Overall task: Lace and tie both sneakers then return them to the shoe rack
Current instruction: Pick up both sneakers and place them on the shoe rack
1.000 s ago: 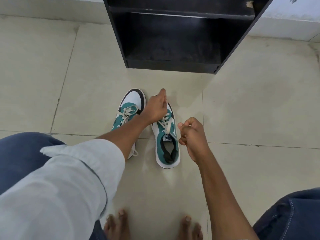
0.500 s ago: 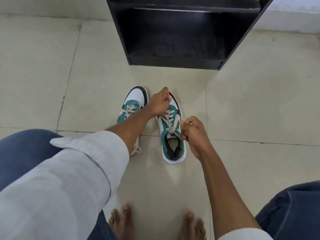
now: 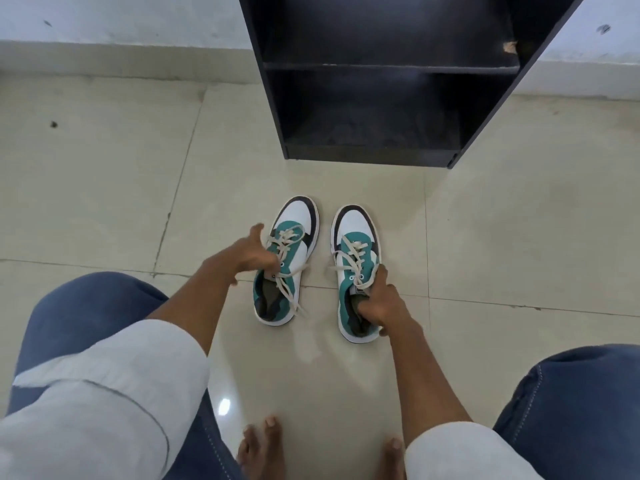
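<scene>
My left hand is gripping the left sneaker at its collar; my right hand is gripping the right sneaker. Both are sitting laced on the floor, just before the rack. I am judging 2 placements left.
</scene>
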